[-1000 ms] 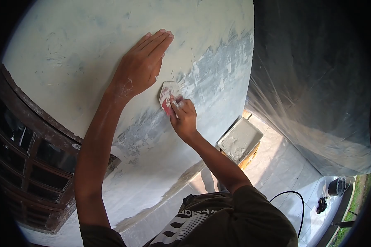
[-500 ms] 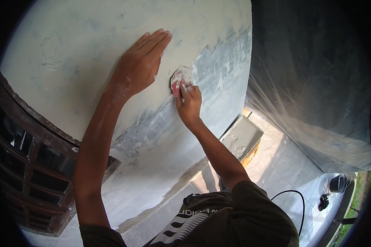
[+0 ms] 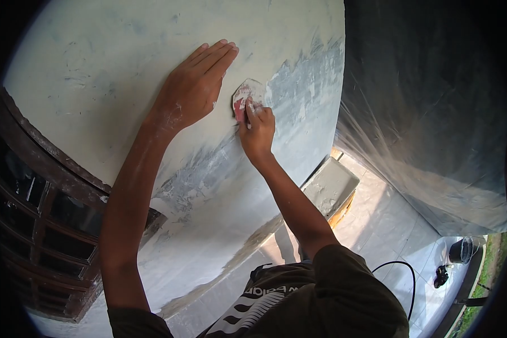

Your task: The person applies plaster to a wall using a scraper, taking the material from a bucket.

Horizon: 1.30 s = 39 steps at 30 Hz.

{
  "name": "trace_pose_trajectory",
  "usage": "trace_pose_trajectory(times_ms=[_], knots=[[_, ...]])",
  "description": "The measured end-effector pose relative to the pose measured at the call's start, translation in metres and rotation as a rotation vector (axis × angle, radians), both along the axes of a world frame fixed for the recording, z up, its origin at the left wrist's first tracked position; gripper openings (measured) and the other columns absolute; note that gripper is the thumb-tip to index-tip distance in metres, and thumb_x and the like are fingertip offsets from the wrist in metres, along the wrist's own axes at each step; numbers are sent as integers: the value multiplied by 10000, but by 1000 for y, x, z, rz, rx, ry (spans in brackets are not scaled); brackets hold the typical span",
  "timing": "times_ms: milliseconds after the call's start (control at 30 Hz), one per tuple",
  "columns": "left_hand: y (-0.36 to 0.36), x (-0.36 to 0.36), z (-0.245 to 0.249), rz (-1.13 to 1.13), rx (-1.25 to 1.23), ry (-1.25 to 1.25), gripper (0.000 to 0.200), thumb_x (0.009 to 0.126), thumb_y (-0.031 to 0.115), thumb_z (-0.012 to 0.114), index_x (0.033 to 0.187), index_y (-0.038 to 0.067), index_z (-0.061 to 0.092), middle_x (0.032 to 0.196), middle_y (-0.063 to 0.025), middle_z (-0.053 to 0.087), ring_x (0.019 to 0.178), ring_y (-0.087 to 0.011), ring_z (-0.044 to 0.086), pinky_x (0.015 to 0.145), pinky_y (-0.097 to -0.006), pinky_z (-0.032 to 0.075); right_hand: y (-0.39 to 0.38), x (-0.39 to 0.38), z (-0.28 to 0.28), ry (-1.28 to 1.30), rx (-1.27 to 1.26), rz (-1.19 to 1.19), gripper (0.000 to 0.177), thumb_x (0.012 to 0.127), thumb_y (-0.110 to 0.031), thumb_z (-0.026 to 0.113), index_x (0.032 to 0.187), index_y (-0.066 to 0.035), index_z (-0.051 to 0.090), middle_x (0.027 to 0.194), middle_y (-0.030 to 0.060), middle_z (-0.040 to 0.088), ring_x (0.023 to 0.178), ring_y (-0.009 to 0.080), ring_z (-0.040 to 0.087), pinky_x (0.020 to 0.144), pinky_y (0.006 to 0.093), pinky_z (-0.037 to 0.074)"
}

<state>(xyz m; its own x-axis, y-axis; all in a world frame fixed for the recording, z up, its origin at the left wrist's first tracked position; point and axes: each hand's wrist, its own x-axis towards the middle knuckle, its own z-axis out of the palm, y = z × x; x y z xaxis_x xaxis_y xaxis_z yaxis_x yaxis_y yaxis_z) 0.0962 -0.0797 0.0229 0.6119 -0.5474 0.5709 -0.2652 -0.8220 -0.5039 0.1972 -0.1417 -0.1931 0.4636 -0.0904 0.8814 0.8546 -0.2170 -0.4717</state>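
My left hand (image 3: 192, 90) lies flat on the pale, patchy plastered wall (image 3: 112, 107), fingers stretched out and pointing up and right. White dust marks its wrist. In my right hand (image 3: 258, 135) is a putty scraper (image 3: 248, 92), a thin flat plate smeared white and red. The index finger presses along its face, and the thumb and other fingers grip its lower edge. The plate is against the wall, right where the cream coat meets a grey-blue streaked patch (image 3: 307, 84). Its underside is hidden.
A dark wooden window frame (image 3: 45, 225) is set in the wall at left. A tray of grey-white filler (image 3: 333, 186) stands low on the right, above the tiled floor (image 3: 372, 217). Plastic sheeting (image 3: 400, 135) hangs on the right. Farther back are a black bucket (image 3: 461, 251) and a cable (image 3: 413, 281).
My right hand and the putty scraper have moved slightly upward along the wall. The left hand stays flat in nearly the same place.
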Motion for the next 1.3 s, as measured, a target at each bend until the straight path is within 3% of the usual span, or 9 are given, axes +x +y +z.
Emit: trace_pose_trajectory(times_ms=[200, 367, 533, 633, 667, 800, 967, 1100, 1300], knots=[[5, -1, 1, -4, 33, 4, 428, 920, -36, 508, 1345, 2, 537, 1352, -165, 581, 1272, -322, 540, 1107, -448, 411, -17, -102, -35, 30, 25, 374, 491, 685, 22, 718, 1174, 6, 678, 941, 122, 617, 914, 303, 588, 747, 402, 493], [3, -13, 2, 4, 35, 8, 431, 916, -38, 520, 1345, 1, 538, 1355, -161, 583, 1277, -315, 540, 1110, -441, 408, -31, -38, 17, 63, 160, 119, 452, 746, 55, 683, 1197, 21, 662, 873, 128, 604, 821, 298, 545, 684, 380, 493], [5, -19, 1, -3, 33, 8, 436, 916, -38, 520, 1350, -1, 534, 1373, -160, 570, 1285, -316, 535, 1113, -440, 404, 9, -34, -8, 57, -107, 4, 436, 730, -39, 725, 1158, 15, 666, 979, 140, 631, 1025, 332, 561, 878, 443, 438], [5, -23, 1, -1, 23, 17, 440, 917, -38, 518, 1355, -1, 530, 1379, -162, 565, 1290, -318, 530, 1115, -441, 400, 7, -91, -32, 63, -149, 165, 469, 695, -30, 747, 1152, 26, 657, 1018, 153, 620, 1036, 341, 567, 885, 452, 430], [4, -24, 1, -6, 21, 27, 442, 918, -38, 517, 1358, 0, 528, 1379, -164, 564, 1292, -319, 528, 1117, -442, 398, -1, -108, -33, -21, -74, 192, 543, 689, 24, 752, 1219, 42, 635, 896, 121, 612, 852, 296, 585, 749, 395, 482], [5, -29, -2, -9, 0, 35, 446, 918, -39, 514, 1362, 0, 525, 1381, -166, 561, 1293, -319, 526, 1118, -444, 396, -30, -107, -13, -11, 136, 331, 471, 714, 61, 717, 1181, 40, 663, 725, 80, 534, 696, 224, 513, 606, 319, 457], [4, -32, -4, 11, 42, -16, 390, 910, -9, 557, 1300, -11, 563, 1310, -159, 614, 1271, -289, 552, 1108, -422, 417, -10, -37, 14, -5, 57, 56, 485, 735, 58, 692, 1217, 27, 643, 798, 101, 562, 792, 262, 535, 695, 367, 467], [5, -34, -2, 12, 35, -19, 396, 910, -4, 560, 1306, -8, 561, 1311, -156, 614, 1273, -286, 551, 1109, -422, 416, 9, -72, -18, -65, -46, 62, 545, 724, 19, 731, 1255, 14, 610, 908, 126, 573, 898, 315, 557, 806, 433, 450], [7, -35, -5, 11, 18, 37, 440, 922, -30, 508, 1361, 1, 527, 1365, -169, 574, 1284, -316, 536, 1115, -442, 403, -30, -114, -37, -55, 73, 349, 451, 731, 47, 715, 1178, 33, 657, 803, 105, 570, 779, 280, 556, 666, 373, 481]])
